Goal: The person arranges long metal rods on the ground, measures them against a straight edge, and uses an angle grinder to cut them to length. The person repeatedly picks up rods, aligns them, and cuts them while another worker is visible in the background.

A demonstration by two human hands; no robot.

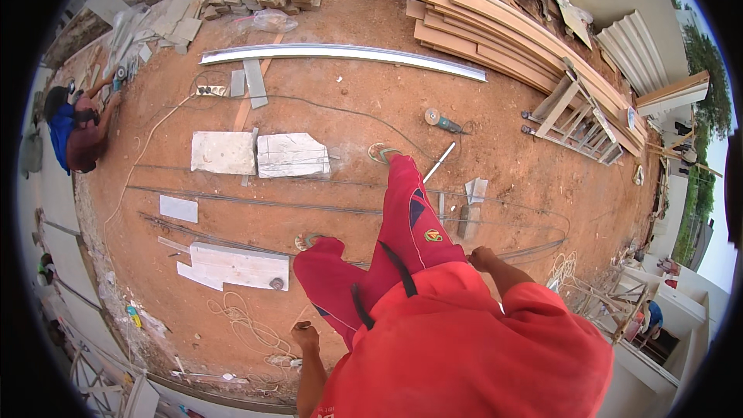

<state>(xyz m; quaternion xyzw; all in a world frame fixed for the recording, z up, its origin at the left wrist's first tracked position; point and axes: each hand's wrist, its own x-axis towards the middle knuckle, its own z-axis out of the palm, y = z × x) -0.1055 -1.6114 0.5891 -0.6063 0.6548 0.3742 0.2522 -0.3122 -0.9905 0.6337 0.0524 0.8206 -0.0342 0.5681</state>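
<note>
My left hand (305,334) hangs low beside my left leg, its fingers curled. A thin pale strip shows just above it; I cannot tell whether it is in the hand or on the ground behind. My right hand (481,259) is closed into a loose fist by my right hip, with nothing visible in it. Beyond my feet lie an angle grinder (441,120) with its disc and a thin light-coloured bar (439,162). A small block (469,222) and tile offcuts (477,190) are nearest my right hand. Coiled rope (251,325) lies left of my left hand.
Cut stone slabs (292,155) and thin steel rods (255,203) lie on red soil. Farther off are a long metal profile (340,51), stacked planks (480,23), a ladder (576,120) and a power strip (210,90) with cables. A person (73,128) crouches at left, holding a grinder.
</note>
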